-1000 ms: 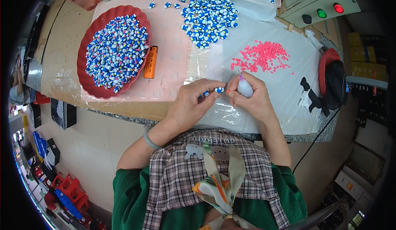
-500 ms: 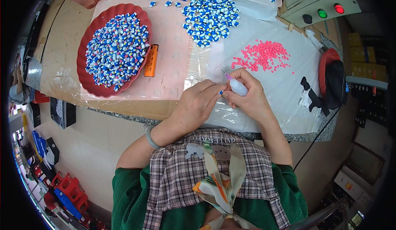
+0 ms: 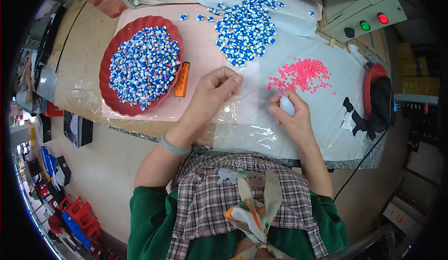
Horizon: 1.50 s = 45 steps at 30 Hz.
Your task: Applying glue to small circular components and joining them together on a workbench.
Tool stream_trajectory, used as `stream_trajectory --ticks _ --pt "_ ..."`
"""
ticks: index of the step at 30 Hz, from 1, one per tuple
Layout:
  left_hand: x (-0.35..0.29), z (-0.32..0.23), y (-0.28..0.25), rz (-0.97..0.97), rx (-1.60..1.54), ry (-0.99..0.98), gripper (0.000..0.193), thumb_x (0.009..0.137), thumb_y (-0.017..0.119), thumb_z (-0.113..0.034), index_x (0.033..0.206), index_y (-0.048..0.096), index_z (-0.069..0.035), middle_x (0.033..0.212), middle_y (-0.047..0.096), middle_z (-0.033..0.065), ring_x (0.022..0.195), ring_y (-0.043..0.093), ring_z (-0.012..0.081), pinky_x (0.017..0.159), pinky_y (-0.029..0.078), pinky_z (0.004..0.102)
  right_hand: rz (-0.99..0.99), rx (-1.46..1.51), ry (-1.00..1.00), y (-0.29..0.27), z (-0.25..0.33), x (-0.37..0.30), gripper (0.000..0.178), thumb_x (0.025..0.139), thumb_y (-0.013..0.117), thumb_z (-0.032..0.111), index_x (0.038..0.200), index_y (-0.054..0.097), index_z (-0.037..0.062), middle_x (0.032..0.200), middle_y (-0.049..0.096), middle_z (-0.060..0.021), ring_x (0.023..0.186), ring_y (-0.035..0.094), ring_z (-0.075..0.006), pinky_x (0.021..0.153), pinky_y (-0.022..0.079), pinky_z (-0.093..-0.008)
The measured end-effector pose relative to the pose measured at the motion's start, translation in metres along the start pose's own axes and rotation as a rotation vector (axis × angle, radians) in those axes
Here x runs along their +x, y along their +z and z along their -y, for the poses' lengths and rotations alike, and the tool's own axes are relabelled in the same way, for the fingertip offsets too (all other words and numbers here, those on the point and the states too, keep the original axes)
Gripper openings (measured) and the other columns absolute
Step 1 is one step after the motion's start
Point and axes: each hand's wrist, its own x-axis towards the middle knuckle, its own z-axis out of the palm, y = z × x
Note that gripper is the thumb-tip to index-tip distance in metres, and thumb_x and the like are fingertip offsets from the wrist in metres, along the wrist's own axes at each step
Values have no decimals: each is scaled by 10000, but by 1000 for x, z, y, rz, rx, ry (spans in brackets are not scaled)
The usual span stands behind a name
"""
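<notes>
My left hand [image 3: 213,91] is over the table with fingertips pinched together near the edge of a heap of small blue-and-white pieces [image 3: 244,25]; whether it holds one is hidden. My right hand [image 3: 290,116] grips a small white squeeze bottle [image 3: 286,105] with a pink tip, pointing toward a pile of tiny pink pieces [image 3: 302,73]. The two hands are apart, resting on clear plastic sheeting [image 3: 261,129].
A red round tray [image 3: 111,95] full of blue-and-white pieces sits at the left, an orange lighter [image 3: 181,79] beside it. A red-and-black device [image 3: 379,97] lies at the right, and a grey control box [image 3: 361,12] with coloured buttons at the back right.
The hands were joined at the table's front edge around a small blue piece. Now the left hand has moved up and left toward the blue heap; the right has drifted right with the bottle.
</notes>
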Motion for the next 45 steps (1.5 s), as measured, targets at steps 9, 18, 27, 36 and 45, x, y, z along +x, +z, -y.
stream_trajectory --ticks 9,18,27,36,45 --pt "40 -8 3 -213 1503 709 185 791 687 -119 946 605 -60 780 643 108 732 647 300 609 511 401 6 -59 -5 -4 -4 -3 150 836 698 35 946 598 25 801 599 5 624 523 -48 518 435 -207" --pt "14 -9 4 -4 394 249 154 957 565 -129 1080 605 -47 878 669 75 585 521 94 507 383 231 25 159 -22 -21 -5 -6 224 870 619 52 1069 516 72 919 581 -35 652 534 -78 520 431 -201" --pt "-29 11 21 128 -207 -64 206 961 544 -64 1158 594 -32 941 657 103 567 366 27 509 291 164 -51 209 -157 -22 10 -9 252 869 581 47 1103 496 12 1001 570 -113 614 570 -108 452 406 -203" --pt "-38 15 30 24 242 102 218 918 626 -67 1131 612 -24 919 686 57 636 460 17 533 366 171 -251 62 -291 -8 26 -22 350 893 656 136 1181 518 -8 934 663 -149 581 574 -104 454 415 -201" --pt "-40 20 29 30 438 224 204 906 642 -61 1101 624 -1 921 688 38 765 521 49 635 437 199 -232 -267 -586 -8 28 -29 381 975 536 173 1277 478 -50 908 668 -159 586 589 -115 489 448 -215"
